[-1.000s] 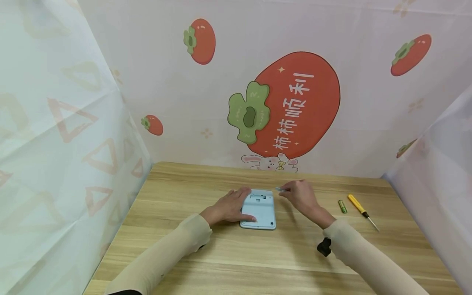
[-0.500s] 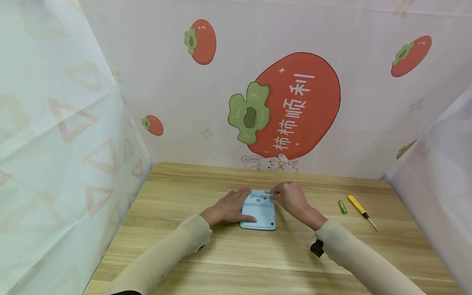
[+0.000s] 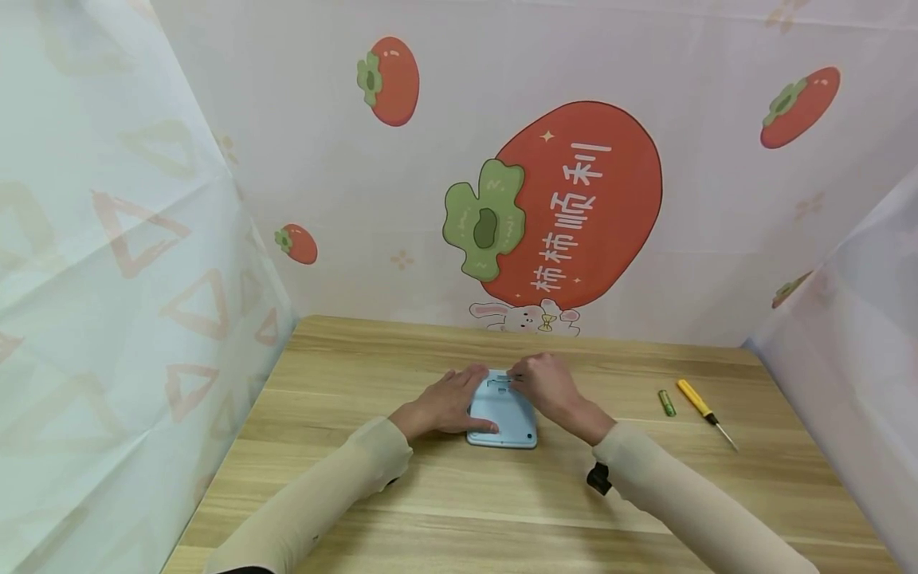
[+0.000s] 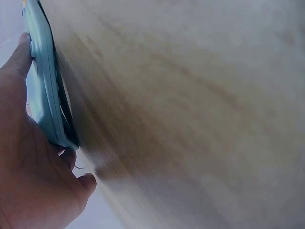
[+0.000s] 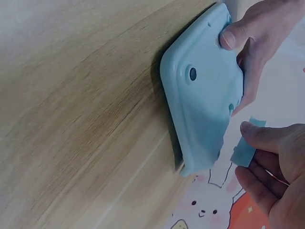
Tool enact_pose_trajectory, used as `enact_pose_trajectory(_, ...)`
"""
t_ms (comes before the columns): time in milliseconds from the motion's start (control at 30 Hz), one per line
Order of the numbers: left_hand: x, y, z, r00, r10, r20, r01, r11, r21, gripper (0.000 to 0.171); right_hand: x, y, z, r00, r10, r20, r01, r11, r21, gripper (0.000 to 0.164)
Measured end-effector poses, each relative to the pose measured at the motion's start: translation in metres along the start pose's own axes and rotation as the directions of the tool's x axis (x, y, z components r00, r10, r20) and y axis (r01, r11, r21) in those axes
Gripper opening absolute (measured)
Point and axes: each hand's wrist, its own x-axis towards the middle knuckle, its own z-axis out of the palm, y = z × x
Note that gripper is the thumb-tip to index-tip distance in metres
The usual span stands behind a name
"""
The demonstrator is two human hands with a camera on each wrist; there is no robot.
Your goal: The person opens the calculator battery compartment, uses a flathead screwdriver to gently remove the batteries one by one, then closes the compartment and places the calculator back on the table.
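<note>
A light-blue calculator-like device (image 3: 511, 422) lies back side up on the wooden table, an uncovered battery compartment (image 3: 495, 386) near its far end. My left hand (image 3: 443, 401) holds it from the left side, thumb on the back and fingers along the edge toward the far end. A small light-blue battery cover (image 5: 245, 151) is pinched between thumb and fingers of my right hand (image 3: 548, 389). In the right wrist view the cover is tilted beside the device's compartment end; in the head view the fingers overlap the compartment's right part.
To the right lie a green battery (image 3: 667, 402) and a yellow-handled screwdriver (image 3: 706, 411), its shaft toward the front. A printed cloth wall (image 3: 402, 295) rises behind the table's far edge, and more cloth stands at both sides.
My right hand has moved left with the battery cover, from beside the device to over its compartment. My left hand and the device stay in place.
</note>
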Motion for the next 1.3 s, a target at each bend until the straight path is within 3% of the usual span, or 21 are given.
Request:
enact_pose_trajectory(533,0.0,-0.001,0.001,1.0,0.009,-0.004,-0.009,1.0,0.003,0.109,0.015,-0.004,0.011,0.996,0.021,0.082,-0.019,1.0,-0.015,0.015)
enact_pose_trajectory(1300,0.001,-0.002,0.0,1.0,0.008,0.001,-0.008,1.0,-0.015,0.109,0.021,-0.001,0.02,0.992,0.056,0.114,-0.052,0.998,-0.042,0.011)
